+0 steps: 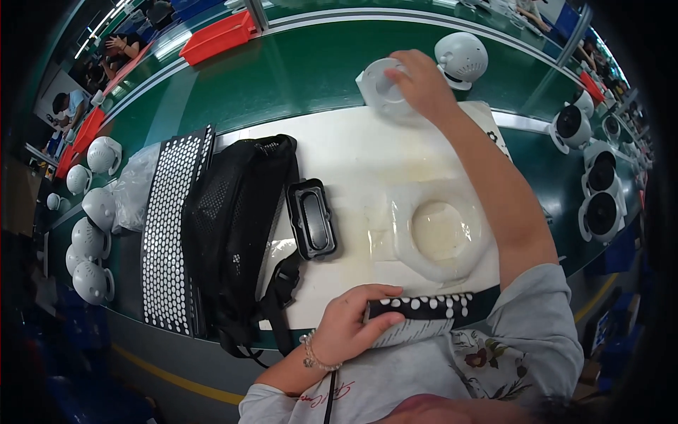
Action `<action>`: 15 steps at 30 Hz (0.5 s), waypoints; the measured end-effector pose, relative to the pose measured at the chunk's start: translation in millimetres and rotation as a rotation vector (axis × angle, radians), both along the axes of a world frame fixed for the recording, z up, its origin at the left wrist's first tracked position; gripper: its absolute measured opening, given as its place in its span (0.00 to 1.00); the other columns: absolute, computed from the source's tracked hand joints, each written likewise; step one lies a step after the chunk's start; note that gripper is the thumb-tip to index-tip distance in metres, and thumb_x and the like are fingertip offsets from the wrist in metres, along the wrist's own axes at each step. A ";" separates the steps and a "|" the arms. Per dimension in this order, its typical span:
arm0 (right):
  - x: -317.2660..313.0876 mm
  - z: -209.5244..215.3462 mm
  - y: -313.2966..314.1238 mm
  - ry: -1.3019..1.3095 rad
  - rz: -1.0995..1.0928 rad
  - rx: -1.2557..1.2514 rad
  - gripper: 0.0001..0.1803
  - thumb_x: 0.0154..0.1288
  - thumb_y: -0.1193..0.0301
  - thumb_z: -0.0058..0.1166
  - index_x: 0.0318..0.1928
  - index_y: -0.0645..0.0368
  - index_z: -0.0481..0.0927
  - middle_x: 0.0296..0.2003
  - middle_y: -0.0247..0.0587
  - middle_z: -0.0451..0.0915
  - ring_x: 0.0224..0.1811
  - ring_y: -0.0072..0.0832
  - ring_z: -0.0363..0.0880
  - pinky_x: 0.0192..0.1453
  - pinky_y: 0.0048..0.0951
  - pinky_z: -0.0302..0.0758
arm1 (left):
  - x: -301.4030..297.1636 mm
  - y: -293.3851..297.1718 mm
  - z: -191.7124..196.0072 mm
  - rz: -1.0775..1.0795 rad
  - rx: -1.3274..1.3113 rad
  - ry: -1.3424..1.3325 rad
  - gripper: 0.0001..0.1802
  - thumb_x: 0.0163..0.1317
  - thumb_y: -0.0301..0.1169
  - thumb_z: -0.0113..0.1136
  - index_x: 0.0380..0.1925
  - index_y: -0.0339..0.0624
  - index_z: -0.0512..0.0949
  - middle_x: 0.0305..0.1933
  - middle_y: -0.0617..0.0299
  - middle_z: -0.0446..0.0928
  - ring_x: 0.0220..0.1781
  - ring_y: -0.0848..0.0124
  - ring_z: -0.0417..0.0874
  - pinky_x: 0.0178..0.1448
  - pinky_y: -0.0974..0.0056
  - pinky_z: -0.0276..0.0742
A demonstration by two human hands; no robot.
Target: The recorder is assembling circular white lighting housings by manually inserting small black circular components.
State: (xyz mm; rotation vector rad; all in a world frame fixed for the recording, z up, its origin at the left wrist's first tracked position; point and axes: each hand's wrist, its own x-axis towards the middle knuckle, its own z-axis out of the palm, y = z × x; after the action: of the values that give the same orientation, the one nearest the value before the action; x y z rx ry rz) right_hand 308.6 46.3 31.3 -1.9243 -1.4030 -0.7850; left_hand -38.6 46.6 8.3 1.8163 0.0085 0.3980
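Observation:
My right hand (426,85) reaches to the far side of the bench, its fingers closed on a white round housing (387,95) with a recessed face. A white ball-shaped device (462,58) with small vent holes stands just beside that hand. Close to my body, my left hand (357,328) pinches a curled black sheet with white round dots (424,307). Between the two hands a white padded ring (402,233), partly covered with clear tape, lies on the white board (339,141).
Left of the ring are a small black tray (311,219), a black mesh bag (236,205) and a dotted sheet (168,233). Several white ball-shaped devices (92,283) line the left edge; others with black fronts (602,212) stand at right. Red bins (219,37) sit beyond.

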 end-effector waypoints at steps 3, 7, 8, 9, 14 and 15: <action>-60.0 38.8 -56.0 0.518 0.113 0.100 0.13 0.61 0.67 0.49 0.43 0.62 0.73 0.35 0.35 0.75 0.35 0.22 0.72 0.39 0.21 0.68 | -10.5 -1.9 -5.0 -0.048 -0.242 0.289 0.19 0.50 0.27 0.64 0.39 0.35 0.68 0.39 0.57 0.76 0.39 0.79 0.74 0.41 0.74 0.70; -123.6 67.7 -130.9 1.096 0.310 0.228 0.11 0.61 0.70 0.50 0.42 0.63 0.74 0.37 0.33 0.76 0.37 0.16 0.72 0.42 0.18 0.69 | -6.3 -4.9 -4.9 -0.050 -0.265 0.212 0.24 0.46 0.28 0.68 0.41 0.34 0.68 0.37 0.61 0.74 0.38 0.78 0.73 0.42 0.74 0.69; -136.2 69.2 -144.7 1.128 0.328 0.215 0.12 0.61 0.70 0.50 0.44 0.63 0.74 0.38 0.33 0.76 0.37 0.17 0.72 0.42 0.18 0.69 | -3.4 -6.8 -2.6 -0.030 -0.188 0.161 0.26 0.45 0.28 0.68 0.44 0.33 0.69 0.38 0.60 0.74 0.40 0.76 0.73 0.45 0.73 0.68; -143.3 68.7 -153.9 1.161 0.349 0.200 0.14 0.61 0.71 0.50 0.46 0.63 0.73 0.39 0.34 0.76 0.38 0.17 0.72 0.43 0.18 0.69 | -1.8 -8.5 -1.1 -0.033 -0.181 0.150 0.26 0.44 0.28 0.68 0.44 0.33 0.69 0.39 0.59 0.74 0.41 0.75 0.73 0.46 0.72 0.68; -150.7 56.7 -167.6 1.109 0.149 -0.001 0.16 0.61 0.73 0.47 0.51 0.62 0.69 0.40 0.38 0.75 0.40 0.21 0.71 0.45 0.21 0.67 | 0.9 -11.8 -6.0 -0.011 -0.098 0.051 0.24 0.42 0.29 0.70 0.40 0.33 0.72 0.36 0.60 0.75 0.37 0.76 0.74 0.43 0.74 0.68; -155.7 59.7 -172.0 0.627 0.069 -0.021 0.17 0.61 0.71 0.47 0.50 0.61 0.70 0.39 0.40 0.75 0.40 0.26 0.72 0.46 0.23 0.67 | 0.2 -13.0 -5.6 -0.010 -0.096 0.057 0.24 0.42 0.29 0.70 0.40 0.33 0.72 0.36 0.60 0.75 0.37 0.76 0.74 0.43 0.74 0.68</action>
State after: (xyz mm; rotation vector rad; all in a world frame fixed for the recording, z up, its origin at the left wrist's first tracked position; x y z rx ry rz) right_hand 153.0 -125.8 90.9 -1.8932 -1.0745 -0.1029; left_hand -38.4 33.6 2.7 1.7316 0.0578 0.3331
